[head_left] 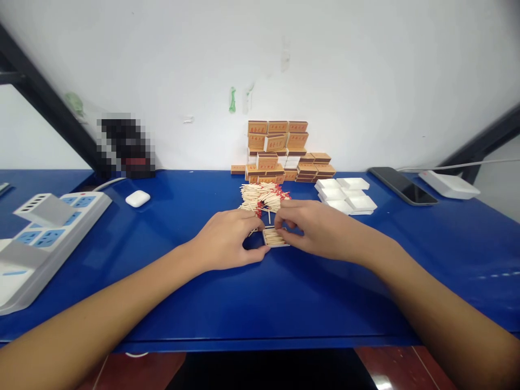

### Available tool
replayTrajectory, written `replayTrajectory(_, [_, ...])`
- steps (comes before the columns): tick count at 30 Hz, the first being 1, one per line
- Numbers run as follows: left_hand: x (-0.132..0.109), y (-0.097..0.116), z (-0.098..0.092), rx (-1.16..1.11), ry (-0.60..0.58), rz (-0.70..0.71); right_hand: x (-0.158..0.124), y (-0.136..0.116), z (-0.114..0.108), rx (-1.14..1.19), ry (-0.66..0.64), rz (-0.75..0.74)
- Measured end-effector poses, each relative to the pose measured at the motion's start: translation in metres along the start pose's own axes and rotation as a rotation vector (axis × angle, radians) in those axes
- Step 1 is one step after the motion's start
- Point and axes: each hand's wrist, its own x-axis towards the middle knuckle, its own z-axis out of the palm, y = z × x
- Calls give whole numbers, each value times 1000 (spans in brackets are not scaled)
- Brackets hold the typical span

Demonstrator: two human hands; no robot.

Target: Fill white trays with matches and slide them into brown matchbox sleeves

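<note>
A small white matchbox tray (275, 237) holding matches lies on the blue table (260, 303) between my hands. My left hand (227, 241) is curled, thumb against the tray's left edge, fingers pinching matches at the near side of the loose match pile (264, 196). My right hand (314, 227) is also curled, its fingertips pinched over the tray's far right corner, touching matches there. The red-tipped matches lie heaped just behind the tray.
Stacked orange matchbox sleeves (284, 151) stand against the white wall. Empty white trays (345, 195) sit to the right, then a black phone (402, 185) and a white box (449, 184). At left are a power strip (44, 238) and a white earbud case (137, 198).
</note>
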Motion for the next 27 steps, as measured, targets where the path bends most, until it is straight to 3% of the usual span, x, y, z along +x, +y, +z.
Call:
replayTrajectory(16, [-1, 0, -1, 9, -6, -7, 1, -1, 1, -12, -46, 5])
replayTrajectory(27, [0, 0, 0, 1, -7, -6, 3, -5, 2, -176, -43, -38])
